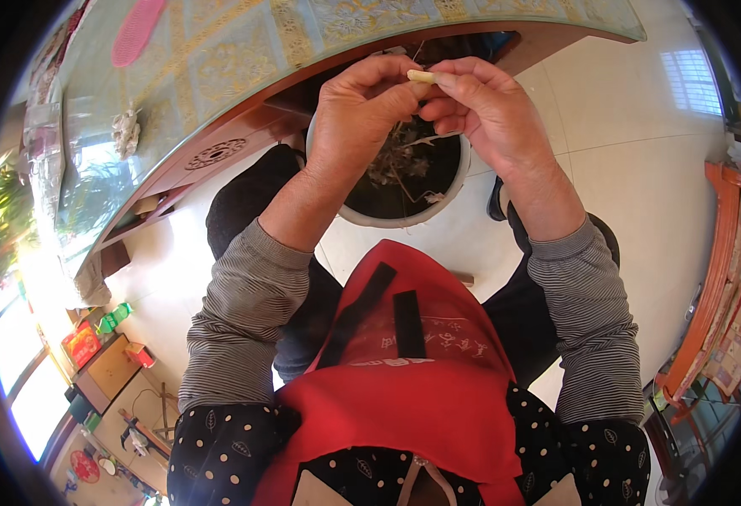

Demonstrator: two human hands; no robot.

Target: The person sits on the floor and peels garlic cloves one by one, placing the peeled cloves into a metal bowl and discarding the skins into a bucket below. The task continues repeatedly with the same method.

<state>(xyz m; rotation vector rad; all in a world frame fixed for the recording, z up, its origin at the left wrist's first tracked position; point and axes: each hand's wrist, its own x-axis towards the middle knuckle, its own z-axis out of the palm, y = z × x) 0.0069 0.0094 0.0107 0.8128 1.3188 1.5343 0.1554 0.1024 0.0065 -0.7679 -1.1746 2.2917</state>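
Observation:
A short pale-yellow stick-like piece [421, 76] is pinched where my two hands meet; what it is made of cannot be told. My right hand [487, 104] grips its right end between thumb and fingers, the other fingers loosely curled. From the other side, the thumb and fingertips of my left hand [370, 101] close around the piece. Both hands are above a round white-rimmed tub [402, 221] on the floor between my legs. Dry, tangled plant scraps [402, 161] lie inside its dark interior, partly hidden by my hands.
A glass-topped table [231, 82] with a patterned cloth curves across the front and left. On it lie a pink insole-shaped item [137, 31] and a crumpled whitish lump [126, 134]. A wooden-framed seat [699, 284] stands right. My red apron [408, 392] covers my lap.

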